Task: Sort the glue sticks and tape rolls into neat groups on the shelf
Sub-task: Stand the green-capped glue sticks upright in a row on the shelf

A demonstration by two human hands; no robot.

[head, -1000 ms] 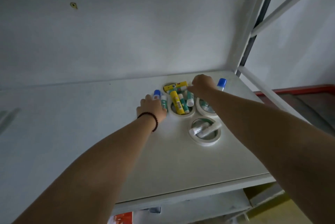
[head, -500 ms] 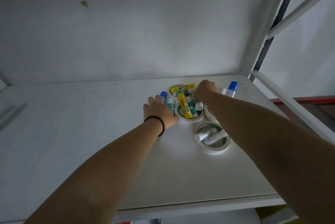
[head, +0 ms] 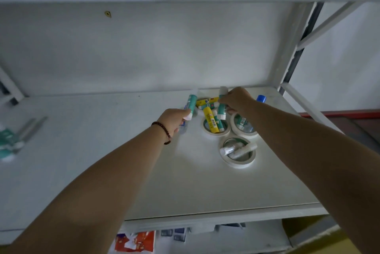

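1. Left hand (head: 174, 119) grips a teal glue stick (head: 192, 104); right hand (head: 236, 100) pinches another (head: 222, 103), both above the shelf (head: 144, 171).
2. Risk, as I judge it: lifting could snag the yellow glue stick (head: 211, 119) lying across a tape roll (head: 216, 128), scattering the pile.

Shelf (head: 185, 188), three tape rolls (head: 238, 152) clustered right of centre, glue sticks (head: 211, 122) lying in and across them, further sticks (head: 10, 140), apparently, at shelf's far left edge

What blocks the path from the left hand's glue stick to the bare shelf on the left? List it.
Nothing visible. The left hand holds a teal glue stick lifted off the shelf, and the surface to its left lies bare up to blurry items at the far left edge.
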